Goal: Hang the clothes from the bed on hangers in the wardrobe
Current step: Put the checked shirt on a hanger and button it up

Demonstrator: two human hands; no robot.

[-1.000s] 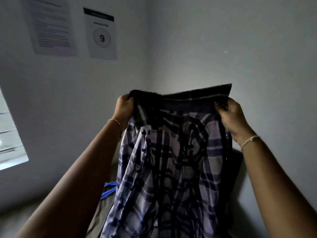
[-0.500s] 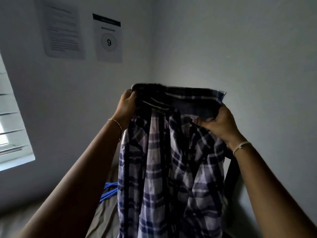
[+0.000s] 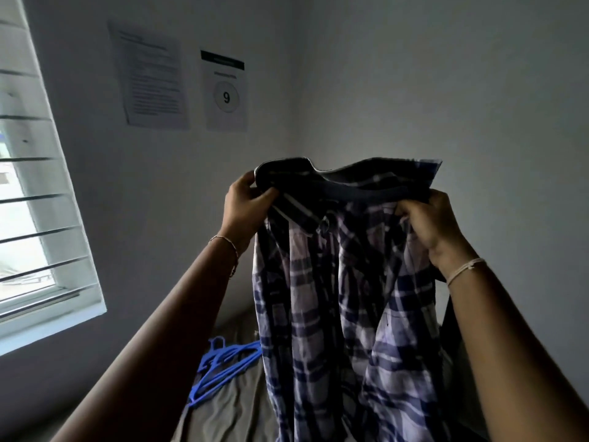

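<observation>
Holds a blue-and-white plaid shirt (image 3: pixel 344 298) up in mid-air at frame centre, above the bed (image 3: pixel 236 406). Grips the dark collar band at both ends: left hand (image 3: pixel 245 208) at 9 o'clock of the collar, thumb across the front and fingers curled behind; right hand (image 3: pixel 427 221) at 3 o'clock, fingers curled round the fabric. Lets the shirt body hang down toward 6 o'clock between the two forearms. Wears a thin bracelet (image 3: pixel 228 247) on the left wrist and a pale cord band (image 3: pixel 465 271) on the right. Stands over a loose pile of blue hangers (image 3: pixel 223 362) lying on the bed at 7 o'clock of the shirt, just beside its hanging edge. Faces a wall corner, with a louvred window (image 3: pixel 28 193) at 9 o'clock of the frame and, at 11 o'clock, a text sheet (image 3: pixel 149 74) beside a numbered sheet (image 3: pixel 226 94) marked 9.
</observation>
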